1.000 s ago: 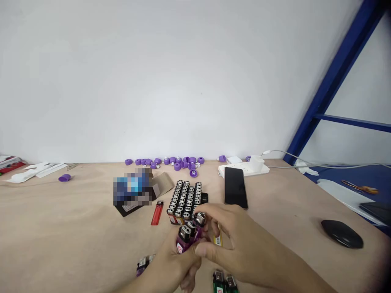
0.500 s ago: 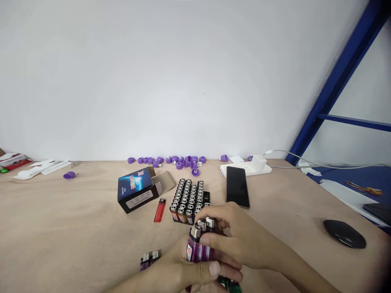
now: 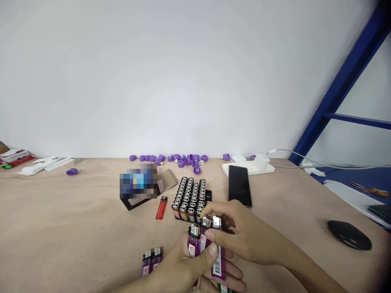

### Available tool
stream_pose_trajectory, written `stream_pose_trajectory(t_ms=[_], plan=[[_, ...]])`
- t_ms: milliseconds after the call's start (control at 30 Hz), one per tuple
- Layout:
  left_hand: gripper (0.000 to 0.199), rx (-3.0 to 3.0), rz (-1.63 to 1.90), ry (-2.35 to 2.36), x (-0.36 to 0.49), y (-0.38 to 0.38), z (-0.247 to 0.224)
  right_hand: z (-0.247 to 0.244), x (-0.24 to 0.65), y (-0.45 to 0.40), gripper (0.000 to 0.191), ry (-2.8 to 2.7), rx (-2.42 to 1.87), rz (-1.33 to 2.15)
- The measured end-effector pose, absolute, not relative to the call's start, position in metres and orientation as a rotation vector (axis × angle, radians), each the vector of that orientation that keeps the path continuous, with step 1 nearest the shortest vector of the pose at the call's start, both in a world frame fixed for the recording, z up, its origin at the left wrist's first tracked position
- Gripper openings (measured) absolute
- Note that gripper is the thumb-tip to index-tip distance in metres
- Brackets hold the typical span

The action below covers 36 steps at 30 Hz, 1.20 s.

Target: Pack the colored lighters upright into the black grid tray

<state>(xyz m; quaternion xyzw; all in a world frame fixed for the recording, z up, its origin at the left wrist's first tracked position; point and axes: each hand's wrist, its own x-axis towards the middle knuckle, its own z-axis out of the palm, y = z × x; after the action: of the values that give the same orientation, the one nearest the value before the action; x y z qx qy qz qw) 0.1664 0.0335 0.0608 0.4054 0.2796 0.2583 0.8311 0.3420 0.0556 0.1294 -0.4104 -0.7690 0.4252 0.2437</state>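
Note:
Several purple lighters [image 3: 219, 260] with metal tops stand between my two hands. My left hand [image 3: 186, 264] is wrapped round them from below, its thumb across their fronts. The thumb and fingers of my right hand [image 3: 235, 232] pinch the upper part of the purple lighters. A green lighter [image 3: 223, 288] shows partly below, under the fingers. Two more purple lighters [image 3: 146, 264] lie at the left, partly behind my left wrist. Just beyond my hands, many upright lighters [image 3: 191, 199] stand packed in rows. A red lighter [image 3: 161, 208] lies left of the rows.
An opened box [image 3: 139, 201], partly pixelated, lies at the left of the rows. Purple caps [image 3: 183, 159] lie along the wall. A phone [image 3: 240, 185] leans on a white power strip [image 3: 269, 169]. A black mouse [image 3: 349, 235] is at the right.
The purple lighters in my hands are now more spread apart and show their labels. My left thumb has moved up. The view has shifted slightly, and the box's print is now pixelated.

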Motion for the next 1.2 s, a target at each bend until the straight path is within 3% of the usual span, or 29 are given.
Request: stream_pose_trajectory(t_ms=[233, 433, 600, 767, 900, 1200], plan=[[0.061, 0.822, 0.581, 0.52, 0.17, 0.029, 0.068, 0.136, 0.341, 0.054, 0.015, -2.129, -1.099, 1.196], [0.067, 0.831, 0.612, 0.583, 0.168, 0.032, 0.068, 0.129, 0.338, 0.053, 0.012, -2.034, -1.117, 1.531], [0.054, 0.855, 0.599, 0.525, 0.168, 0.033, 0.075, 0.126, 0.336, 0.051, 0.017, -2.101, -1.241, 1.234], [0.05, 0.814, 0.619, 0.502, 0.169, 0.034, 0.082, 0.124, 0.342, 0.054, 0.004, -2.052, -1.273, 1.188], [0.042, 0.734, 0.677, 0.633, 0.167, 0.032, 0.089, 0.12, 0.344, 0.058, 0.016, -1.927, -1.266, 1.19], [0.044, 0.87, 0.693, 0.776, 0.167, 0.036, 0.079, 0.119, 0.346, 0.067, 0.019, -1.777, -1.253, 1.137]])
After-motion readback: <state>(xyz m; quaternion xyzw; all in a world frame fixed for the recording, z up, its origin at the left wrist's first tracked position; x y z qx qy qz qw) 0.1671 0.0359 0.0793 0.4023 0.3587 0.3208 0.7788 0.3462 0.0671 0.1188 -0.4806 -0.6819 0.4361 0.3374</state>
